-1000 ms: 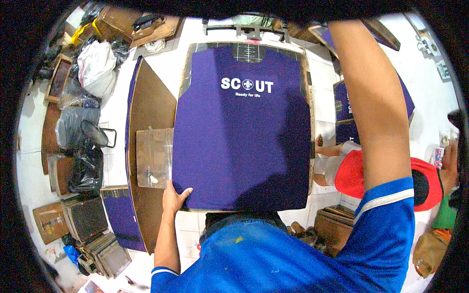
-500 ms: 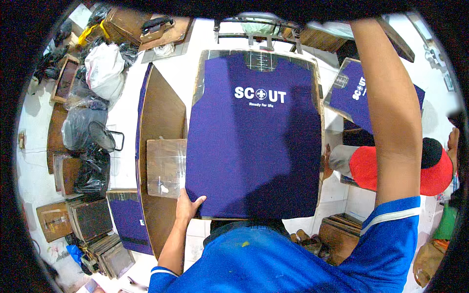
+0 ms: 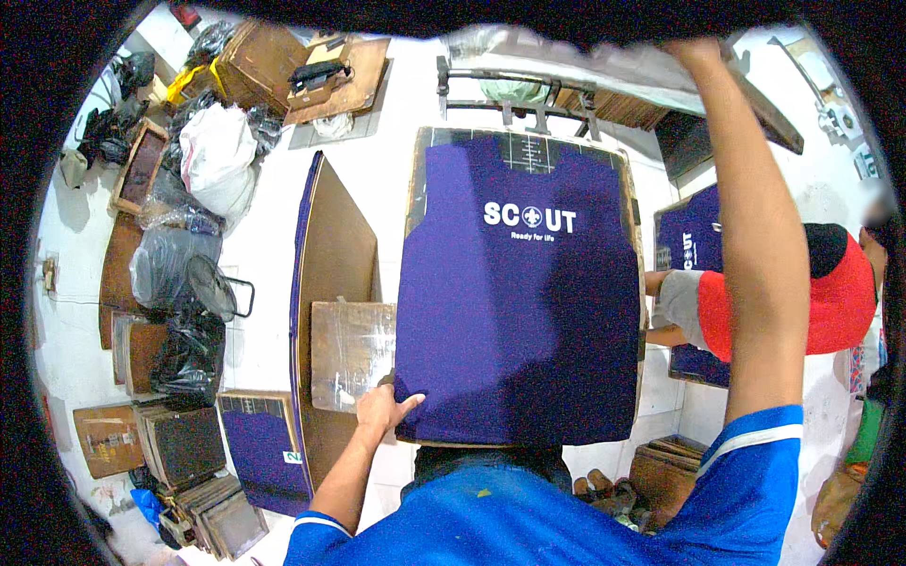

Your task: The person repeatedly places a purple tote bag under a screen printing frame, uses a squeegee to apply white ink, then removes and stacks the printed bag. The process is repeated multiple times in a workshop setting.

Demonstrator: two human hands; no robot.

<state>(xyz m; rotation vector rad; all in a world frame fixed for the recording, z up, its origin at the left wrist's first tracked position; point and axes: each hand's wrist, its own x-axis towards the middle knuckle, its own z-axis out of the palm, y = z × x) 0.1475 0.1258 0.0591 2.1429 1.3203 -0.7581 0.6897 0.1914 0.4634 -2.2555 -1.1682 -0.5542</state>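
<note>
A purple shirt [image 3: 519, 340] with a white print on its chest is stretched flat over a dark board with a ruled scale [image 3: 528, 153] showing at the neck. My left hand [image 3: 379, 407] holds the board's near left corner, thumb lying over the shirt and fingers at the edge. Far forward on the right, my right hand [image 3: 696, 52] is raised at the edge of a pale, framed panel [image 3: 604, 64]. The dark rim of the picture cuts off its fingers, so their grip does not show. My shadow falls across the shirt's right half.
At right, a co-worker in red and grey [image 3: 764, 302] bends by another purple-covered board [image 3: 694, 226]. A large brown board [image 3: 335, 311] stands on edge at left, near a second purple shirt [image 3: 264, 453]. Plastic bags [image 3: 217, 160] and stacked boards [image 3: 226, 509] line the left.
The whole view has shifted, so the shirt board appears lower and farther right. The co-worker's purple board has turned, and their hands now show beside it. My left hand keeps to the corner.
</note>
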